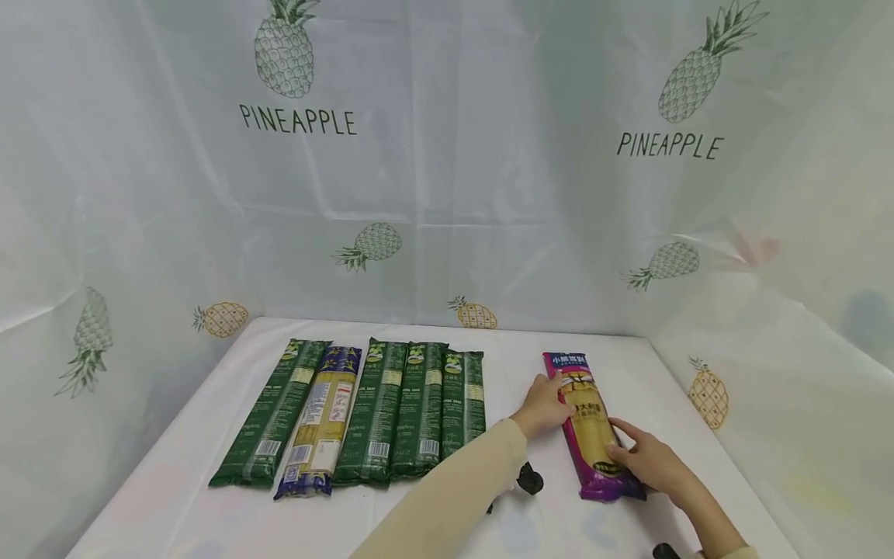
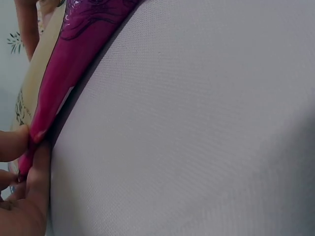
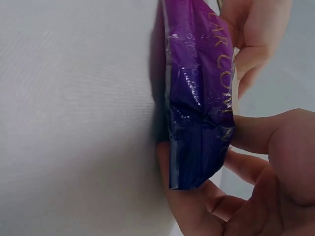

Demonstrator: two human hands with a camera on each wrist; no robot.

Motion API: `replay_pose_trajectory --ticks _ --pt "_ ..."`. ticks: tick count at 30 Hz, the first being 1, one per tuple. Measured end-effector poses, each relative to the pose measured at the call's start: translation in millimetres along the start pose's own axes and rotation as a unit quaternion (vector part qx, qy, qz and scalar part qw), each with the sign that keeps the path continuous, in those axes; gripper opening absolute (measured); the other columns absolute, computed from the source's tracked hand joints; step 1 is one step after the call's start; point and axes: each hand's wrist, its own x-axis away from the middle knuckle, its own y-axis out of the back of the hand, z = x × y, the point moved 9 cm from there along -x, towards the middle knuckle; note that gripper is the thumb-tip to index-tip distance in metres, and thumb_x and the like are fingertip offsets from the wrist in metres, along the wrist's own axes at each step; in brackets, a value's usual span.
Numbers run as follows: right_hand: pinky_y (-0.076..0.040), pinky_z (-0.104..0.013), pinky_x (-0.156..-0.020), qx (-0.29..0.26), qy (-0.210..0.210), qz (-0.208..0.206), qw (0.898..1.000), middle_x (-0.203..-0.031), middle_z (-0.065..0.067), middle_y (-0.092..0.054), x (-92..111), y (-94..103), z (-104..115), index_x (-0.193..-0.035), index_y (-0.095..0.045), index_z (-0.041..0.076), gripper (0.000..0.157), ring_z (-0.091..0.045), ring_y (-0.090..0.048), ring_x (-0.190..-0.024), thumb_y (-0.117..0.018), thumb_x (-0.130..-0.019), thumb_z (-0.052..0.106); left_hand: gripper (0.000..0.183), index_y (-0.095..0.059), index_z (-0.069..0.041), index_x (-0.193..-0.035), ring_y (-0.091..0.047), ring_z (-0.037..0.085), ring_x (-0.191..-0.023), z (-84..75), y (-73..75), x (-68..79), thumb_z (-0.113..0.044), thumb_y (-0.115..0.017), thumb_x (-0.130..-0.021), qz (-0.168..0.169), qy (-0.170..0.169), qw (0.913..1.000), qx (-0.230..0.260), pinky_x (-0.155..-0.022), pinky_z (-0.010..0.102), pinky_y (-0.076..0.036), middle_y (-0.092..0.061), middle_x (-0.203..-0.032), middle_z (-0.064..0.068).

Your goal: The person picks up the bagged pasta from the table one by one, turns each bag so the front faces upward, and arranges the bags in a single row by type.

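Note:
On the right part of the table lies a pink and purple packet of spaghetti with a window showing the yellow strands. My left hand pinches its left edge near the upper half; the left wrist view shows the thumb above the pink edge and a finger beneath it. My right hand grips the lower right side, thumb on top. In the right wrist view, fingers of that hand reach under the packet beside its shiny purple end.
Left of the hands, several green spaghetti packets lie side by side, with one blue and yellow packet among them. A white cloth covers the table. Behind and at the sides hangs a pineapple-print curtain.

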Motion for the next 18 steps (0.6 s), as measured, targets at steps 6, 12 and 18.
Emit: replay_pose_trajectory --ticks 6,12,18 --pt "-0.052 -0.037 -0.065 0.017 0.010 -0.005 1.000 -0.094 -0.011 -0.068 3.3 -1.3 -0.8 -0.158 -0.037 -0.007 0.075 -0.022 -0.063 -0.078 -0.067 -0.105 0.038 0.076 -0.037 -0.021 -0.168 -0.056 0.017 -0.127 5.6 -10.7 -10.9 -0.031 -0.071 -0.100 0.001 -0.011 0.9977 -0.067 -0.112 0.030 -0.044 -0.055 -0.144 0.004" --pt "-0.055 -0.038 -0.063 0.013 0.014 -0.014 1.000 -0.094 -0.011 -0.070 2.6 -0.2 1.6 -0.157 -0.039 -0.008 0.071 -0.020 -0.065 -0.076 -0.069 -0.105 0.031 0.076 -0.040 -0.027 -0.166 -0.057 0.018 -0.113 10.0 -10.0 -11.1 -0.031 -0.074 -0.099 0.002 0.009 0.9982 -0.060 -0.108 0.033 -0.047 -0.057 -0.135 0.010" --pt "-0.052 -0.037 -0.065 0.037 0.031 -0.035 0.998 -0.094 -0.009 -0.072 -1.1 5.0 0.3 -0.156 -0.041 -0.007 0.070 -0.020 -0.064 -0.079 -0.069 -0.105 0.031 0.074 -0.037 -0.026 -0.168 -0.056 0.023 -0.135 12.0 -12.4 -15.0 -0.033 -0.070 -0.102 0.009 0.012 0.9980 -0.062 -0.115 0.036 -0.043 -0.056 -0.152 0.012"
